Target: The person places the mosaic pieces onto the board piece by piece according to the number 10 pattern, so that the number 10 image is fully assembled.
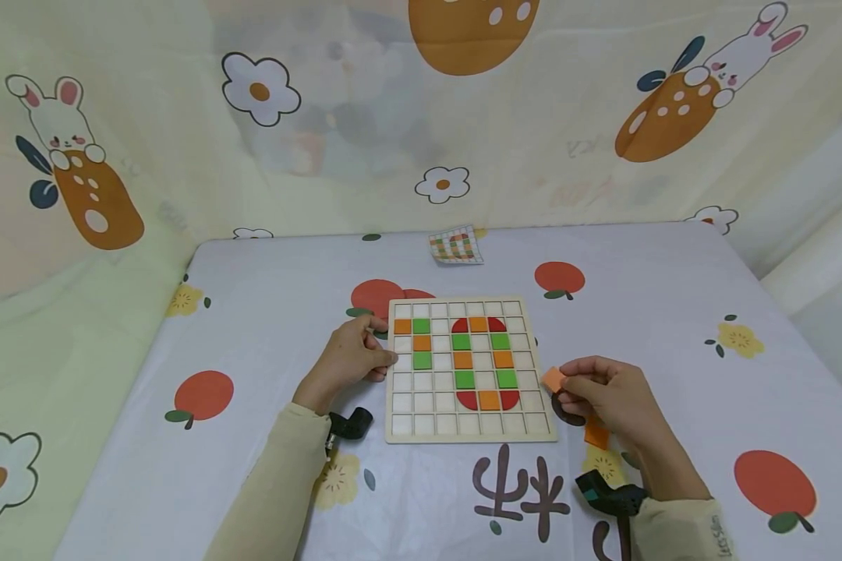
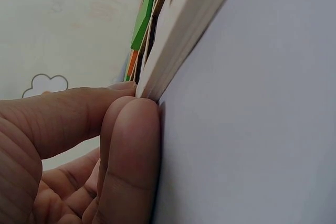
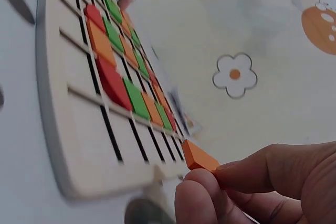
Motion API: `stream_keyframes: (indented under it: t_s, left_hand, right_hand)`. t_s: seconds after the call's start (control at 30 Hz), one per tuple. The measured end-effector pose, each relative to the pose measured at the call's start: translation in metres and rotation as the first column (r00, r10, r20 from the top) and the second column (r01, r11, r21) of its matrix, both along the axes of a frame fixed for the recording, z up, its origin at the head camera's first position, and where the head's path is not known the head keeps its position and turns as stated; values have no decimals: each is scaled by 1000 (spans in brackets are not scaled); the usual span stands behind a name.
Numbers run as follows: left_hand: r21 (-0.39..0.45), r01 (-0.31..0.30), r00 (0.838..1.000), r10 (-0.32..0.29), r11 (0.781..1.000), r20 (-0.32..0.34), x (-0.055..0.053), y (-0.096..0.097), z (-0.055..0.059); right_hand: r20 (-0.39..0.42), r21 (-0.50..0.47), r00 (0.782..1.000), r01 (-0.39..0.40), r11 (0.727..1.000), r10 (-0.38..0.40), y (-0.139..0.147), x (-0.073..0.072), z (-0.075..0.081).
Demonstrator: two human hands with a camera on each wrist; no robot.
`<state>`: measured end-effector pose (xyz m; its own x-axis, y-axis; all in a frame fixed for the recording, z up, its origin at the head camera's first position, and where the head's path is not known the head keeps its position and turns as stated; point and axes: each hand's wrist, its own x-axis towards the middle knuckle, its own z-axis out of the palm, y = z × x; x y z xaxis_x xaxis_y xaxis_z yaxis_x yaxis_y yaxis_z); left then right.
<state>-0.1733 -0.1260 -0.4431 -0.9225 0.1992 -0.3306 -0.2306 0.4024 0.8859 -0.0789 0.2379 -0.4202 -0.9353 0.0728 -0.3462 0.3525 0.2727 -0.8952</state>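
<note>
A square wooden grid board point(image 1: 403, 425) lies flat on the table. Orange and green square tiles and red quarter-round tiles make a closed ring on its right part; a short run of orange and green tiles sits at its upper left. My left hand point(image 1: 351, 354) holds the board's left edge, thumb and forefinger at the rim point(image 2: 173, 40). Just off the board's right edge, my right hand point(image 1: 606, 397) pinches an orange tile point(image 3: 198, 157) between thumb and fingers. Another orange piece point(image 1: 596, 434) shows below that hand, partly hidden by it.
A small printed pattern card point(image 1: 456, 246) stands behind the board near the table's back edge. The tablecloth point(image 1: 274, 312) bears printed fruit, flowers and dark lettering. Printed curtains point(image 1: 337, 156) close off the back and sides. Each wrist wears a small black camera point(image 1: 351, 423).
</note>
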Motion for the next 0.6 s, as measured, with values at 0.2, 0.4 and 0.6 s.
stream_keyframes:
  t_s: [0.2,0.4,0.6]
  left_hand:
    - [-7,-3,1000,3,1000,3,0,0,0]
    - [-20,-2,1000,2,1000,2,1,0,1]
    - [-19,-5,1000,5,1000,-2,1,-1,3]
  right_hand:
    - [6,-14,999,-51,999,51,-25,-12,6]
    - [-9,-79,995,-103,991,103,-52,-22,7]
    - [1,-85,987,-158,984,158,-79,-31,5]
